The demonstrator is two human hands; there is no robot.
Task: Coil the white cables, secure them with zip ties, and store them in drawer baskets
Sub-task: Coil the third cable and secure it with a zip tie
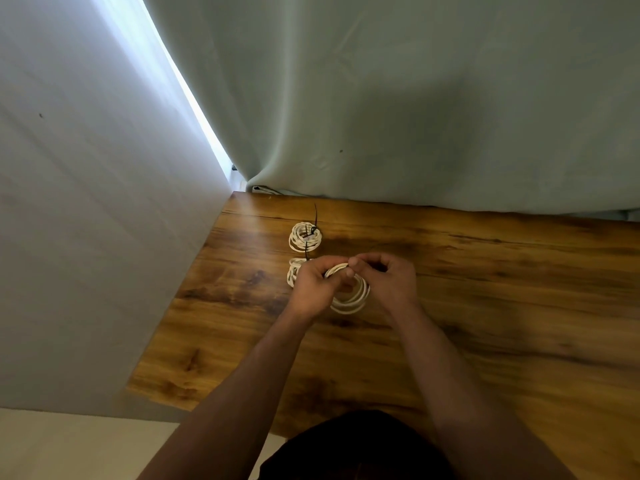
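I am watching from the head camera, and both hands meet over the wooden surface [485, 306] on one job. The left grip [313, 285] has its fingers curled round the left edge of the held coil [353, 301] of white cable. I judge that it is there to stop the loops from springing apart. The right grip [389, 275] pinches thumb against forefinger at the top of the same coil, which looks like the place for a tie. Something dark shows between the fingers there, but I cannot tell whether it is a zip tie. The coil's lower loops hang free below both hands, just above the wood.

Two more bundles lie beyond the hands, near the left edge of the surface. The far coil [305, 237] is bound with a black zip tie [315, 220] whose tail sticks up towards the curtain [415, 98]. The second coil [293, 271] is half hidden behind the left grip. I read them as finished work set aside out of the way. No drawer basket is in view, so storing comes later.

I can read no brand, label or writing anywhere.
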